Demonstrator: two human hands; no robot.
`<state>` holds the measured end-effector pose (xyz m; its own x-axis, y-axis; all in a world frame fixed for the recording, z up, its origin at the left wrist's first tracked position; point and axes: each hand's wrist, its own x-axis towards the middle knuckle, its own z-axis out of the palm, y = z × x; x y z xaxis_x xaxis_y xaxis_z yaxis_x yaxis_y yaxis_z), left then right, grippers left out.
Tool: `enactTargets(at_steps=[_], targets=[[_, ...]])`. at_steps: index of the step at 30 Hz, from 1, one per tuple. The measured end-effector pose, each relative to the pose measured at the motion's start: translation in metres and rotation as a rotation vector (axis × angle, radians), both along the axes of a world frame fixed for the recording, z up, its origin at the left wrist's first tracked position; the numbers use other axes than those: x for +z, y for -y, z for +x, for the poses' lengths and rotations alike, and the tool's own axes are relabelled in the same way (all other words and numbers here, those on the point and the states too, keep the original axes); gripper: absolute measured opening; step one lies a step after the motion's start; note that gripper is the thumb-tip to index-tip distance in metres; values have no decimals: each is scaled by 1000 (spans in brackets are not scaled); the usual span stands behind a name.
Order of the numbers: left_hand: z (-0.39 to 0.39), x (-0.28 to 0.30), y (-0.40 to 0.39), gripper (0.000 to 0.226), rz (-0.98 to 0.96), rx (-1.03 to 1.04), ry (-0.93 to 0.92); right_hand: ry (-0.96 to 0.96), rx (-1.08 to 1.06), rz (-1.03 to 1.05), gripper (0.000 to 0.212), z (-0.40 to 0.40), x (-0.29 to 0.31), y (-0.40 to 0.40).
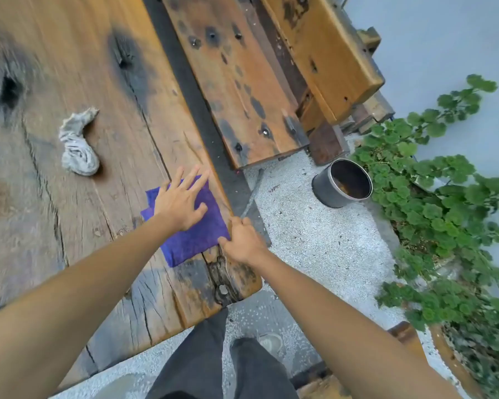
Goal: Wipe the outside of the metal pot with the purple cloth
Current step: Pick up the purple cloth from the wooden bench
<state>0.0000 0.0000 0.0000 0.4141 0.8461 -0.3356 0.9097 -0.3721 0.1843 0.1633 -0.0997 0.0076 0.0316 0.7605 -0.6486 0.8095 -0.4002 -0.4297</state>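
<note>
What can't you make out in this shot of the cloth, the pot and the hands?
Head view:
- Metal pot: far outer wall hidden by its own body.
- Purple cloth: middle covered by the left hand.
- Right hand: fingertips curl under at the cloth's edge; grip unclear.
- Wooden table: far left motion-blurred.

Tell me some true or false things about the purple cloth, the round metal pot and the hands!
1. The square purple cloth lies on the wooden table. True.
2. The round metal pot stands on the table. False: it sits on the gravel ground beside the leafy green plant.
3. The left hand rests flat on the cloth, fingers spread. True.
4. The right hand holds the pot. False: it is at the cloth's edge, near the table edge.
5. A crumpled grey-white rag lies on the table, apart from the cloth. True.
</note>
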Motion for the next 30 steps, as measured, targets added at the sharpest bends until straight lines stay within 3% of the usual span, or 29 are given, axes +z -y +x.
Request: enactTargets(at_steps=[8,13,16,18,21,24,30], targets=[[-3,-6,-16,88,-167,-78,-51,36,-151,-27,68,-21,-25,-9],[-1,-12,-16,90,-218,-138,-123,-34,-330,-33,48,-21,-42,-12],[2,-14,-14,92,-156,-299,-202,-157,-446,-33,17,-19,-43,-15],[7,-15,-14,91,-114,-445,-249,-252,-469,-5,9,-20,-40,-20],[18,-13,-19,68,-120,-548,-261,-368,-403,18,32,-15,-36,-23],[28,-9,-28,42,-124,-557,-266,-378,-369,48,33,1,-24,-20],[71,-3,-47,33,-66,-646,-152,-392,-404,107,57,64,14,-6]])
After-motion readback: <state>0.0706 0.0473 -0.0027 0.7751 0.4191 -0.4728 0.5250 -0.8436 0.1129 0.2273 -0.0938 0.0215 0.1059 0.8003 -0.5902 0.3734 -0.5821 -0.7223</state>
